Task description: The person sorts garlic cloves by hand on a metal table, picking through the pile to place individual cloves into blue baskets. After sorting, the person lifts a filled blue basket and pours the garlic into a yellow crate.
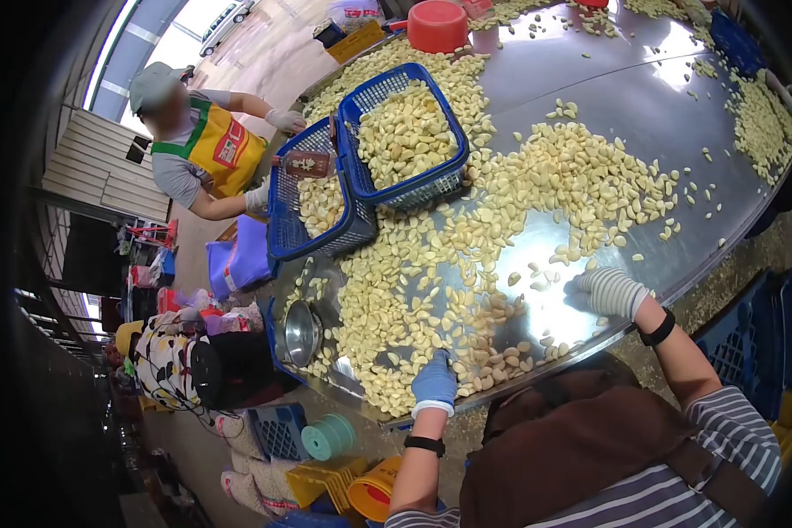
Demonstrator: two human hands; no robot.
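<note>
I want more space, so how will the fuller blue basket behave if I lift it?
The fuller blue basket likely feels heavy, being piled with pale cloves. Its lattice walls look like plastic, so probably stiff. Loose cloves could spill if it tips.

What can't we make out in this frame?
All head view.
Left hand: grip hidden by its own back and pale pieces.
Right hand: fingertips blurred in tabletop glare.
Red card: lettering too small.
Blue baskets: bottoms covered by contents.
Far-right arm: its owner lost beyond dark lens edge.
</note>
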